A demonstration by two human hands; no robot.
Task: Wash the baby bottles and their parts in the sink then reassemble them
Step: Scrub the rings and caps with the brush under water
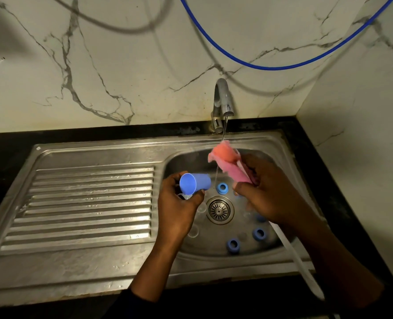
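1. Head view, lower centre: blue bottle rings lie in the steel sink basin around the drain.
2. Mid-frame, the left hand curls round a blue bottle cap, its mouth facing left.
3. Beside it, the right hand grips a pink sponge brush, head up.
4. Above, the tap runs a thin stream onto the brush.

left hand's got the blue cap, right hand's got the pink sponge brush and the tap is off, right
Not quite: the tap is running. The head view shows a thin stream falling from its spout onto the pink sponge brush. The rest holds: the left hand holds the blue cap and the right hand holds the brush.
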